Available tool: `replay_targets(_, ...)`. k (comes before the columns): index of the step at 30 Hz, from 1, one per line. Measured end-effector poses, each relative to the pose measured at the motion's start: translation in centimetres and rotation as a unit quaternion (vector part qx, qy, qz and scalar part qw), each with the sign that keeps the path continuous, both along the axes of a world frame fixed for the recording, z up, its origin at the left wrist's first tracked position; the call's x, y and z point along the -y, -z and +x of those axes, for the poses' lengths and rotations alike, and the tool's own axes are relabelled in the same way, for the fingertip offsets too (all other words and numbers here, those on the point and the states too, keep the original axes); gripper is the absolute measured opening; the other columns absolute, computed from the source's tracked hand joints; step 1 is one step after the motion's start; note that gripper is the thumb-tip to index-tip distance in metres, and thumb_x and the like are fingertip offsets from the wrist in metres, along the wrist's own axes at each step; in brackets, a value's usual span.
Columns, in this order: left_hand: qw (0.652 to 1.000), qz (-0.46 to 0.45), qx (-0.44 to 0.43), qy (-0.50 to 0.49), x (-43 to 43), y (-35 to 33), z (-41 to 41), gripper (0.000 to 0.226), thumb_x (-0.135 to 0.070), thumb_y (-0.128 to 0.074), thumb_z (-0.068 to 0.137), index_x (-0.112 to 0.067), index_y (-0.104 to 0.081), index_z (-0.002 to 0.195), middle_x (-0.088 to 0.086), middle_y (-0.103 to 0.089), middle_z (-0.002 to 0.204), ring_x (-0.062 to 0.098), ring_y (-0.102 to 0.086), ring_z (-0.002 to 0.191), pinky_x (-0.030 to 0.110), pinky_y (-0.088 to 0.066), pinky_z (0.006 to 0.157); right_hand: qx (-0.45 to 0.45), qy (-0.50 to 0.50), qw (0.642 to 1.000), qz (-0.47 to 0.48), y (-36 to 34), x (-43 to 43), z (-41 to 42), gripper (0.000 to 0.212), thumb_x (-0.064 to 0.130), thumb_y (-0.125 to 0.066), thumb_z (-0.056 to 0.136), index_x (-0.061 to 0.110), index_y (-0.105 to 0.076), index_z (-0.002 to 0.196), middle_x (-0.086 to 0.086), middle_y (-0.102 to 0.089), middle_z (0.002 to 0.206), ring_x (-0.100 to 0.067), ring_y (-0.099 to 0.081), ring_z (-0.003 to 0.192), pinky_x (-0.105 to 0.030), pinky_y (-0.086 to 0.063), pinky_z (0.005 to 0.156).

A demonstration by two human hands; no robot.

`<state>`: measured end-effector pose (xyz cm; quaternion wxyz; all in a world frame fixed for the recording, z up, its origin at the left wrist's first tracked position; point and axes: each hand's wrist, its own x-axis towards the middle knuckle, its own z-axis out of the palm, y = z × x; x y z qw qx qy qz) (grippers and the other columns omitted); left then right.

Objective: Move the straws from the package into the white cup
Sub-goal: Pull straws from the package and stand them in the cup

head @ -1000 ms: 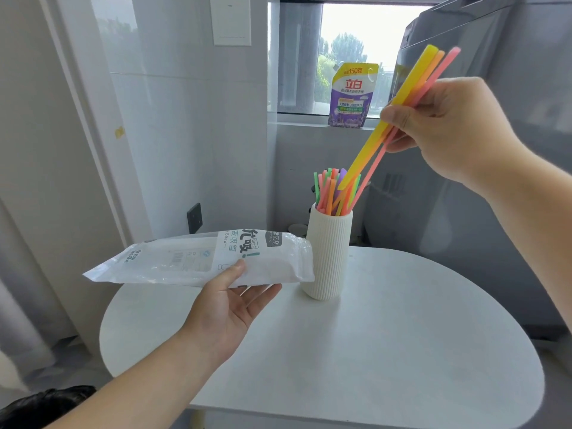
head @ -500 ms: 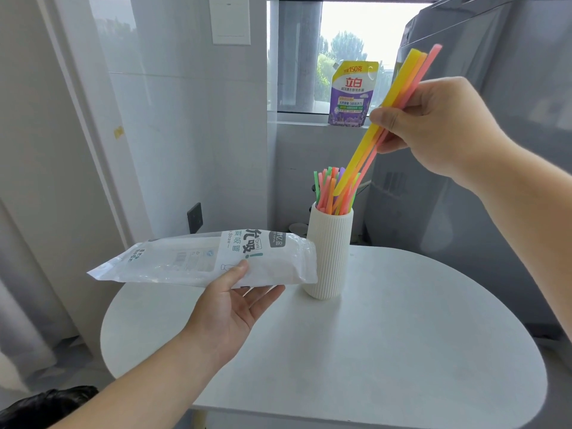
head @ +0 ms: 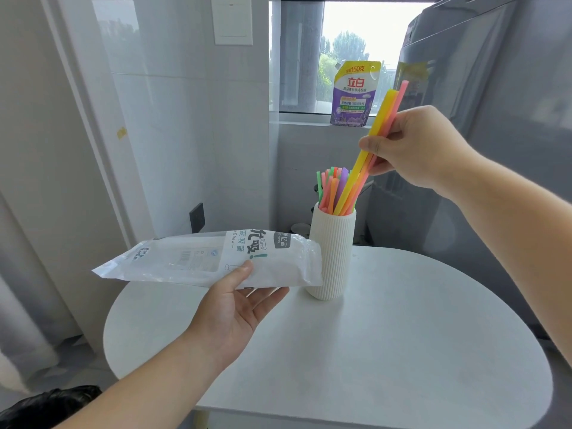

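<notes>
Head view
Right hand [head: 421, 147]: upper right of frame, pinching a yellow, orange and pink straw bundle [head: 376, 144], its lower ends inside the white ribbed cup [head: 332, 252].
Left hand [head: 238, 308]: lower centre, thumb clamping the straw package [head: 210, 261], held level, its right end overlapping the cup.
Cup: centre, on the white table [head: 402, 335], full of coloured straws [head: 332, 188].

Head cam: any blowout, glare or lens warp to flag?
Head view: window is blown out, sky nearly white, so the detergent pouch is backlit; soft reflections on the glossy wall panel; wide-angle warp bends the door frame at left; straws in the right hand stay sharp.
</notes>
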<state>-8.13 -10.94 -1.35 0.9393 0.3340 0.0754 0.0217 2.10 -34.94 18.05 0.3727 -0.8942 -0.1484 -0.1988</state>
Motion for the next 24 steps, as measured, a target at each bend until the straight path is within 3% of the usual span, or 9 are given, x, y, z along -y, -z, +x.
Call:
replay_targets(8,1.000,-0.001,-0.005,0.001,0.1,0.1,-0.1,0.041,-0.009,-0.066,0.092,-0.015,-0.067,0.133,0.016,-0.080,0.113,0.033,-0.079,0.093,0.046,-0.066,0.069,-0.040,-0.003,0.999,-0.031,1.5,-1.0,1.3,0.024,0.035,-0.069,0.093,0.013,-0.075,0.089,0.000,-0.078,0.080,-0.009,-0.076,0.062,-0.030,-0.063,0.070)
replay_targets(14,1.000,0.001,-0.014,0.000,0.1,0.1,-0.1,0.036,-0.009,-0.064,0.095,-0.014,-0.068,0.130,0.017,-0.080,0.112,0.034,-0.079,0.092,0.046,-0.066,0.068,-0.051,0.013,0.996,-0.071,3.4,-1.8,2.1,0.033,0.045,-0.069,0.090,0.013,-0.073,0.089,0.003,-0.073,0.079,-0.009,-0.072,0.063,-0.020,-0.053,0.055)
replay_targets(18,1.000,0.000,-0.016,-0.002,-0.1,0.1,-0.1,0.035,-0.009,-0.064,0.096,-0.015,-0.068,0.130,0.018,-0.078,0.118,0.035,-0.079,0.095,0.046,-0.066,0.069,-0.051,0.008,0.996,-0.072,3.5,-1.9,2.3,0.030,0.043,-0.072,0.088,0.012,-0.072,0.087,0.001,-0.077,0.080,-0.010,-0.075,0.061,-0.029,-0.060,0.066)
replay_targets(24,1.000,0.001,-0.016,-0.001,0.0,0.0,-0.1,0.034,-0.009,-0.063,0.097,-0.014,-0.068,0.130,0.017,-0.080,0.109,0.034,-0.080,0.090,0.045,-0.066,0.067,-0.055,-0.020,0.996,-0.064,3.5,-1.5,2.1,0.023,0.036,-0.079,0.082,0.015,-0.073,0.086,0.004,-0.077,0.080,-0.004,-0.074,0.059,-0.024,-0.058,0.064)
